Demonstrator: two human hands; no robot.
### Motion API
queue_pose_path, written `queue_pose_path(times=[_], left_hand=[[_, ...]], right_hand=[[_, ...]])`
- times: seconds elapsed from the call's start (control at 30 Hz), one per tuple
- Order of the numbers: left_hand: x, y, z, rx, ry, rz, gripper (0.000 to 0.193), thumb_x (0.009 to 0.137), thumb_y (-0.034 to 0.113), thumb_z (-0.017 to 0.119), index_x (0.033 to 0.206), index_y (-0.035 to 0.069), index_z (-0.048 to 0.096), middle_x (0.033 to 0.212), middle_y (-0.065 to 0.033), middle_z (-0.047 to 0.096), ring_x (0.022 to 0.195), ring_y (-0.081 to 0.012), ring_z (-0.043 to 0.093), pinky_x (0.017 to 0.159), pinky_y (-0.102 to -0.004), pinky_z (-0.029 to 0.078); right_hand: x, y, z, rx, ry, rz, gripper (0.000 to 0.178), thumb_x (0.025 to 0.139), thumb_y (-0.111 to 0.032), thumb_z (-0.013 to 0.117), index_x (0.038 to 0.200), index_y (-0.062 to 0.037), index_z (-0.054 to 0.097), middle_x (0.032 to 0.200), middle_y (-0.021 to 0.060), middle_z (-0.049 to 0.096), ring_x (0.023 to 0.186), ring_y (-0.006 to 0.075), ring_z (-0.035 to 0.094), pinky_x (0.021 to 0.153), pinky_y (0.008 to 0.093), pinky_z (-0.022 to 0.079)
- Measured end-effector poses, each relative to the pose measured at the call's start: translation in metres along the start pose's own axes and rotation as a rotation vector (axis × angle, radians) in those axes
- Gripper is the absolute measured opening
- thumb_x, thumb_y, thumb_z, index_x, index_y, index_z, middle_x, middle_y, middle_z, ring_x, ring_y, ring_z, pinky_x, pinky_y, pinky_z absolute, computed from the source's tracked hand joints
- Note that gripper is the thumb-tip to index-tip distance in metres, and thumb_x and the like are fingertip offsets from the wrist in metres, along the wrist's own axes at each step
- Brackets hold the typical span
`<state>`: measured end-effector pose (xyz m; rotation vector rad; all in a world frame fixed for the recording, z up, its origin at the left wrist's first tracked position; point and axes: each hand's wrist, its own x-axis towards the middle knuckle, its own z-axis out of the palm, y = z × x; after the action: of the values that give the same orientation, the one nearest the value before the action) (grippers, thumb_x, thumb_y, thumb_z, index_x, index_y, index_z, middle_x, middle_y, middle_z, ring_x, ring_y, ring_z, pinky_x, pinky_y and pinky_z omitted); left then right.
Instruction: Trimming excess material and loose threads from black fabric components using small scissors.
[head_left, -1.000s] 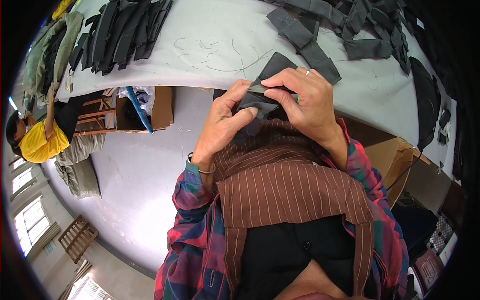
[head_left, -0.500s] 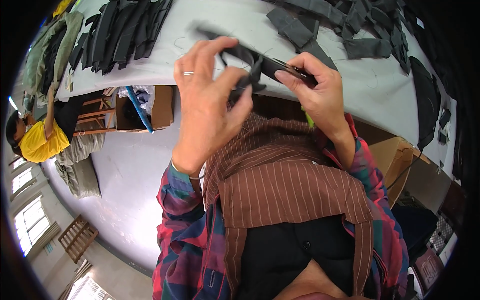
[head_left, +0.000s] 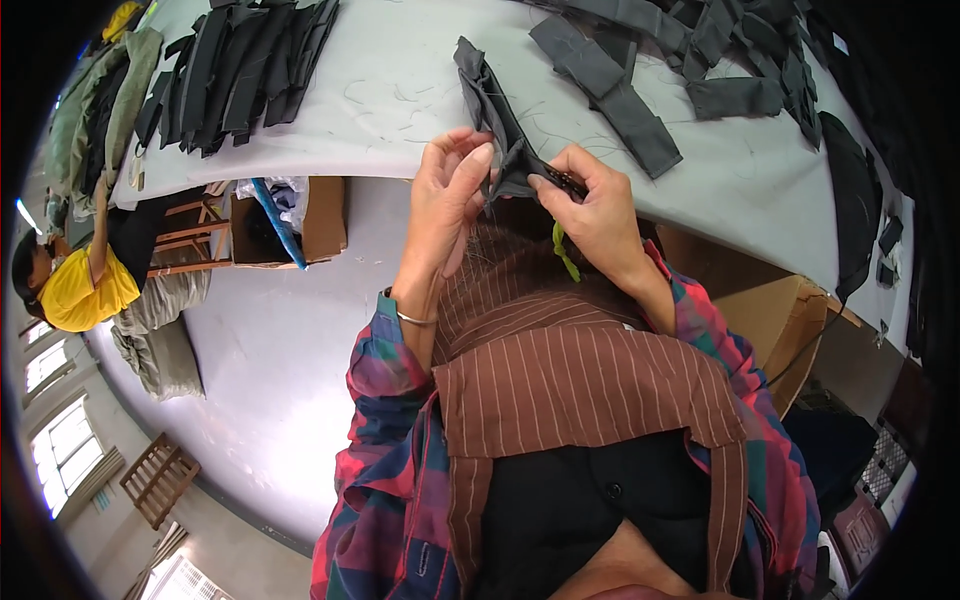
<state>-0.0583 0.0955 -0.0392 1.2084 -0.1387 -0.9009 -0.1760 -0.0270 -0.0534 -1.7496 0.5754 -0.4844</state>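
A dark grey fabric strip, folded and creased, stands up from between my hands over the table's near edge. My left hand is closed with thumb and fingertips pinching the strip's left side. Across from it, my right hand is closed around small dark thread snips, whose blades are mostly hidden. The thumb of that hand touches the strip's lower right end. Below the right hand hangs a bright lime-green tie.
Dark strips lie in a row at the table's far left. More grey pieces spread across the right side. Loose threads dot the pale tabletop. Cardboard boxes stand below. A person in yellow works at far left.
My left hand has moved right and down, turning its palm inward. The right hand has come left and lower. The strip, blurred before, now points up and away, steadier.
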Motion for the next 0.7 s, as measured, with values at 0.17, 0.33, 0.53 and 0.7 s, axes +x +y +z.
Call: queue_pose_path(times=[0.17, 0.33, 0.53, 0.7], left_hand=[[0.005, 0.000, 0.001, 0.100, -0.026, 0.030, 0.071, 0.084, 0.013, 0.072, 0.140, -0.006, 0.032, 0.121, -0.0087, 0.052, 0.089, -0.0067, 0.053, 0.065, -0.0177, 0.043], [0.006, 0.002, -0.004, -0.008, -0.161, -0.094, 0.068, 0.080, 0.008, 0.074, 0.133, -0.012, 0.037, 0.114, -0.0099, 0.054, 0.088, -0.0085, 0.055, 0.067, -0.0183, 0.045], [0.000, 0.000, 0.003, -0.019, -0.038, -0.041, 0.044, 0.080, 0.006, 0.073, 0.114, -0.004, 0.048, 0.105, -0.0072, 0.057, 0.086, -0.0104, 0.057, 0.074, -0.0219, 0.047], [0.001, -0.003, 0.002, -0.070, 0.018, 0.005, 0.035, 0.083, 0.004, 0.068, 0.113, -0.002, 0.050, 0.105, -0.0076, 0.058, 0.089, -0.0110, 0.058, 0.074, -0.0228, 0.049]], right_hand=[[-0.001, -0.001, 0.000, 0.056, -0.002, 0.000, 0.015, 0.082, -0.008, 0.069, 0.081, 0.0007, 0.056, 0.057, 0.0003, 0.049, 0.055, 0.0045, 0.040, 0.048, 0.0250, 0.033], [-0.003, -0.003, -0.006, 0.084, -0.056, 0.006, 0.013, 0.082, -0.005, 0.068, 0.081, 0.0002, 0.056, 0.060, -0.0010, 0.051, 0.057, 0.0041, 0.039, 0.050, 0.0236, 0.033], [-0.002, -0.010, -0.009, 0.221, -0.100, 0.121, 0.013, 0.086, -0.008, 0.066, 0.079, -0.0008, 0.056, 0.062, -0.0023, 0.053, 0.058, 0.0030, 0.045, 0.051, 0.0216, 0.035], [-0.002, -0.009, -0.008, 0.282, -0.120, 0.192, 0.015, 0.087, -0.012, 0.064, 0.078, -0.0025, 0.057, 0.062, -0.0014, 0.056, 0.056, 0.0032, 0.048, 0.050, 0.0209, 0.036]])
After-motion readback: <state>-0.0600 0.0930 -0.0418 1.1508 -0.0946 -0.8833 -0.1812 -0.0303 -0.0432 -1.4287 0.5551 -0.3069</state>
